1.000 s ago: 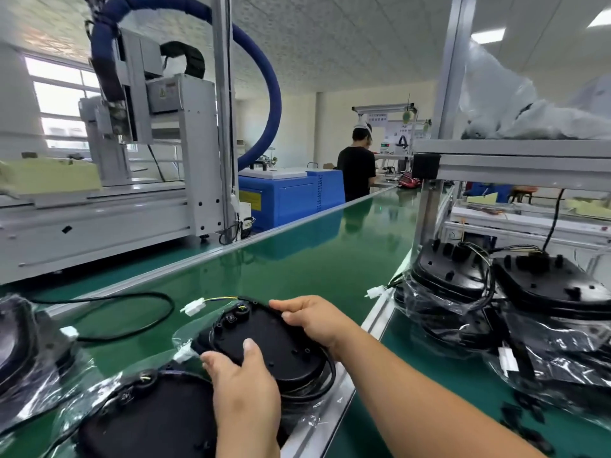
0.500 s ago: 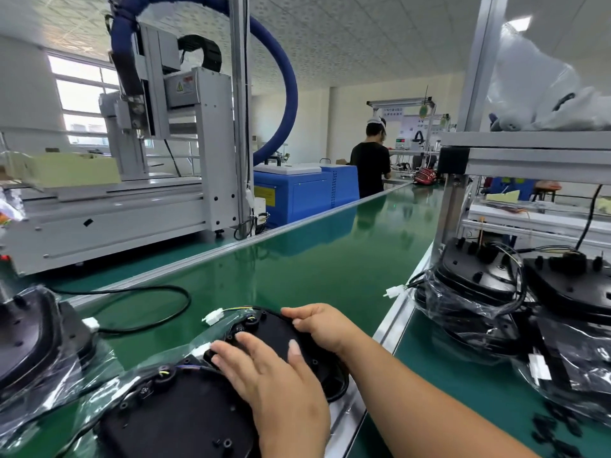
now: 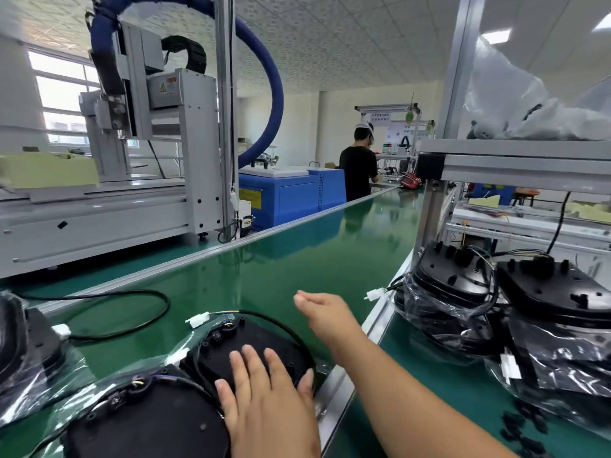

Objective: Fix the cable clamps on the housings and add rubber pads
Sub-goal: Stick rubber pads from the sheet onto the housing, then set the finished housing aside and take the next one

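A black housing point(image 3: 241, 342) lies on the green conveyor belt point(image 3: 281, 276) in clear plastic wrap, its cable ending in a white connector point(image 3: 197, 319). My left hand point(image 3: 264, 395) rests flat on that housing with straight fingers. My right hand point(image 3: 322, 312) hovers above the belt just right of the housing, fingers loosely curled, holding nothing. A second black housing point(image 3: 142, 421) lies nearest me at the bottom left. Small black pads or clamps point(image 3: 525, 431) are scattered on the green bench at the lower right.
Two stacks of bagged black housings point(image 3: 456, 285) point(image 3: 558, 299) stand on the right bench under an aluminium shelf frame point(image 3: 429, 206). A screw-driving machine point(image 3: 148, 153) with a blue hose stands beyond the belt. Another housing point(image 3: 20, 342) lies far left. A person point(image 3: 358, 170) works in the distance.
My right hand has let go of the housing and lifted off to the right. My left hand has slid forward and flattened on top of it. The view has shifted slightly.
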### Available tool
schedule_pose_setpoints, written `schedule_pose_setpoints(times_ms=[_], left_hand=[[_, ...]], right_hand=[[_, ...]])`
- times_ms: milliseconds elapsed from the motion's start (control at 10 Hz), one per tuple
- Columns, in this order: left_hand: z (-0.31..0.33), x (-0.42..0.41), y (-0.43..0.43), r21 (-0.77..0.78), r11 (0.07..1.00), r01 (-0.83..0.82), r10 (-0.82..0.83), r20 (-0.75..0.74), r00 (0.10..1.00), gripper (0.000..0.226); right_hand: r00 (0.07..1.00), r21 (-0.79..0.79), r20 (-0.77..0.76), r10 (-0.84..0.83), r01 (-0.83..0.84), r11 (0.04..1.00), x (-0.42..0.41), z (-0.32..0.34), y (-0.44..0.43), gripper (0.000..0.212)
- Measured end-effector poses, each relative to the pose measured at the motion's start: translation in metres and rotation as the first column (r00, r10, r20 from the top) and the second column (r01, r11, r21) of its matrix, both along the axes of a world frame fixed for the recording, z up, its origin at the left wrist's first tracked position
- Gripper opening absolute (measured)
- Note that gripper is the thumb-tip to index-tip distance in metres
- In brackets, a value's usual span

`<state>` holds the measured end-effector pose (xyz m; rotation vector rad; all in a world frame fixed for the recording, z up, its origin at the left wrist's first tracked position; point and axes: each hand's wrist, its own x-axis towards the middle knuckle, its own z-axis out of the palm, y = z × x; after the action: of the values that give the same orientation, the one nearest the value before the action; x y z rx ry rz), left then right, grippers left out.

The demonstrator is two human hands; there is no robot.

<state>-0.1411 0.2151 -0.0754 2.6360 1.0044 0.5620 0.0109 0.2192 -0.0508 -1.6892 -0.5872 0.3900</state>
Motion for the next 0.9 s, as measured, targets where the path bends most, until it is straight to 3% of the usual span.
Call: schedule_pose_setpoints(times_ms=[100, 200, 300, 400, 500, 600, 700, 800, 900], left_hand=[[0.0, -0.002, -0.004, 0.007, 1.0, -0.025, 0.025, 0.008, 1.0, 0.099], [0.014, 0.0, -0.014, 0.014, 0.998, -0.056, 0.056, -0.044, 0.997, 0.119], [0.027, 0.007, -0.028, 0.054, 0.997, -0.054, 0.056, -0.03, 0.998, 0.104], [0.038, 0.021, -0.048, -0.047, 0.993, 0.11, -0.105, 0.097, 0.99, 0.062], [0.049, 0.056, -0.065, -0.212, 0.911, 0.353, -0.282, 0.301, 0.911, 0.064], [0.065, 0.103, -0.073, -0.438, 0.737, 0.514, -0.311, 0.456, 0.834, 0.066], [0.078, 0.149, -0.076, -0.551, 0.629, 0.548, -0.265, 0.511, 0.818, 0.066], [0.083, 0.187, -0.074, -0.639, 0.566, 0.521, -0.175, 0.524, 0.833, 0.068], [0.085, 0.214, -0.073, -0.675, 0.547, 0.495, -0.128, 0.516, 0.847, 0.068]], right_hand=[[0.974, 0.079, -0.073, -0.216, 0.221, 0.972, 0.022, 0.013, -0.047, 0.039], [0.945, 0.155, -0.2, -0.26, 0.293, 0.944, 0.034, 0.019, -0.094, 0.026], [0.903, 0.133, -0.305, -0.303, 0.355, 0.925, 0.039, 0.017, -0.129, 0.028], [0.835, 0.059, -0.39, -0.387, 0.442, 0.895, 0.041, 0.013, -0.158, 0.047], [0.784, 0.028, -0.431, -0.446, 0.506, 0.862, 0.047, 0.015, -0.184, 0.067], [0.742, 0.072, -0.473, -0.476, 0.571, 0.818, 0.053, 0.026, -0.2, 0.076], [0.729, 0.119, -0.491, -0.478, 0.599, 0.792, 0.059, 0.036, -0.207, 0.079], [0.731, 0.155, -0.509, -0.454, 0.597, 0.787, 0.065, 0.04, -0.206, 0.071], [0.717, 0.215, -0.564, -0.41, 0.607, 0.765, 0.071, 0.04, -0.199, 0.041]])
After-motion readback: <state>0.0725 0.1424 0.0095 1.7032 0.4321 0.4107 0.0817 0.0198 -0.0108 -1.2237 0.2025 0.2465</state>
